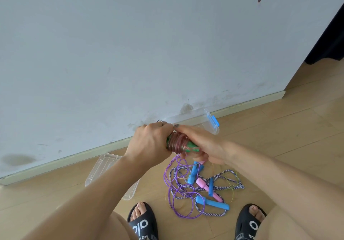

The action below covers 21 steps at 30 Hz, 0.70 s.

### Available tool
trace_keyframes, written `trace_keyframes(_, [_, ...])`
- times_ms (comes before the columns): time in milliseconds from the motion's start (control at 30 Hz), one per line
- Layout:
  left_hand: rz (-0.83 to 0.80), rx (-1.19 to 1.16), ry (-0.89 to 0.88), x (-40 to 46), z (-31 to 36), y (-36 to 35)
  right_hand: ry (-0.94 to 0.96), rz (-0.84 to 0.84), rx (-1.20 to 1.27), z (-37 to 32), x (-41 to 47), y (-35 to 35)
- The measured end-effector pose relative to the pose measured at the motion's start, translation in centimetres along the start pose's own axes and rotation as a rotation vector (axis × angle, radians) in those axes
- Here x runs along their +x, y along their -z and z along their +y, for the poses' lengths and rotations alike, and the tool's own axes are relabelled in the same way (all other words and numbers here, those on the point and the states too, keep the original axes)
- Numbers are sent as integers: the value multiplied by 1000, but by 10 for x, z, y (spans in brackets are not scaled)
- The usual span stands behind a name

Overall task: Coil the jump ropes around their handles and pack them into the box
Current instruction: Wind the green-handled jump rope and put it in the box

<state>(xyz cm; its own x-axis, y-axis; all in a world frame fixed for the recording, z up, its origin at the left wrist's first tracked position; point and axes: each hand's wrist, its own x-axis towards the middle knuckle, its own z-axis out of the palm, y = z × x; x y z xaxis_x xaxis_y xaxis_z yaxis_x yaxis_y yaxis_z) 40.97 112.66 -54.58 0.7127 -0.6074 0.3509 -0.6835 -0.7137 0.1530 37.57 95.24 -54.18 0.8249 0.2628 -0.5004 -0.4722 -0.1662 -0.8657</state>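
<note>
Both hands meet in front of the wall, above the floor. At the far left a clear plastic lid point(104, 167) lies flat on the wooden floor point(260, 146) near the baseboard. Next, the left hand point(150, 142) is curled round one end of the green handles point(188, 145), which are wound with pinkish transparent rope point(176, 142). The right hand point(202, 144) grips the other end of the bundle, fingers wrapped beneath it. Behind the hands, a clear box point(210, 122) with a blue latch stands against the baseboard. Below lies a tangle on the floor: a purple rope point(178, 200), a blue-and-white braided rope point(229, 180), blue handles point(212, 202) and pink handles point(203, 184).
</note>
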Motion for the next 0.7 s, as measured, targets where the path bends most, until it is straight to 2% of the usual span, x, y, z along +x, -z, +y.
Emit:
trace_keyframes(100, [61,1,-3,1,3,4,23,-108,127,3,-3,-1])
trace_keyframes(233, [88,52,-24,2,2,10,92,-22,241,3,-7,-9])
trace_keyframes(400, [-26,110,-146,-1,5,23,96,-9,251,3,-11,-8])
trace_keyframes(500, [-76,58,-207,-9,11,30,71,3,315,-2,-15,-4])
trace_keyframes(700, [-179,-53,-242,-10,13,33,-9,-130,413,1,-14,-7])
